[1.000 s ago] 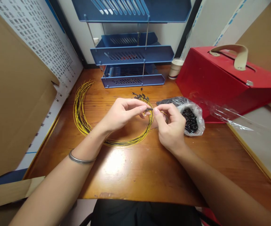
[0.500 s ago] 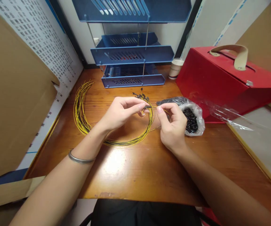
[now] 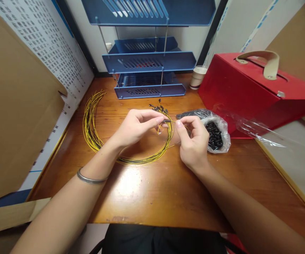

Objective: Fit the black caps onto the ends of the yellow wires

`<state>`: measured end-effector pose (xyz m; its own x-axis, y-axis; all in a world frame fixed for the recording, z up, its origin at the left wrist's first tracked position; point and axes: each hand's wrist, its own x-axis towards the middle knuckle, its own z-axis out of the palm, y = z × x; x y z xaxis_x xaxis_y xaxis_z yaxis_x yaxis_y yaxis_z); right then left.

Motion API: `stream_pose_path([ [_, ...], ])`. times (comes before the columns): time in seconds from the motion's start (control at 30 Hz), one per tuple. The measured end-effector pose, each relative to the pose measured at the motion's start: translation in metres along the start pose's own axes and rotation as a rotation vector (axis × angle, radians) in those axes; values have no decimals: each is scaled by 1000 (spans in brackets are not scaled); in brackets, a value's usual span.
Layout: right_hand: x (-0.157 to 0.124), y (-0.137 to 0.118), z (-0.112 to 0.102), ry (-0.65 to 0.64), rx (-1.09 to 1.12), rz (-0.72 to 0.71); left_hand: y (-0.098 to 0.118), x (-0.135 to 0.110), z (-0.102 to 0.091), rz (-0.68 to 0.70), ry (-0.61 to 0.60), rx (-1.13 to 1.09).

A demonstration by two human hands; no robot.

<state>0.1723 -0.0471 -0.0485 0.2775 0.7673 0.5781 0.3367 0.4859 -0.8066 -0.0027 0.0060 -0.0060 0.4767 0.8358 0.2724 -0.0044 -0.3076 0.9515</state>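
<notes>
Red box (image 3: 242, 95) hogs the surface's (image 3: 168, 197) back-right corner, blue trays (image 3: 149, 92) the back edge. Left grip (image 3: 139, 125) pinches a black sleeve (image 3: 166, 121) over the coil (image 3: 142, 161), right grip (image 3: 195, 137) yellow wire (image 3: 173, 121); sleeve's sideways, parallel to front edge.

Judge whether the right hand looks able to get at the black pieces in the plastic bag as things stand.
Probably yes: the plastic bag lies open, the black pieces show inside, and the right hand is close beside it, though pinching a yellow wire.

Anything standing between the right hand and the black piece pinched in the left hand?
Nothing visible blocks the gap; only a thin yellow wire runs from the black piece to the right hand.
</notes>
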Motion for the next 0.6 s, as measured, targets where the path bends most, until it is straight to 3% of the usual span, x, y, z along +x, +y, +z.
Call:
stream_pose_path([
  [0.6, -2, -4, 2, -32, -13, 40, -2, 0, 0, 5, -43, 5],
])
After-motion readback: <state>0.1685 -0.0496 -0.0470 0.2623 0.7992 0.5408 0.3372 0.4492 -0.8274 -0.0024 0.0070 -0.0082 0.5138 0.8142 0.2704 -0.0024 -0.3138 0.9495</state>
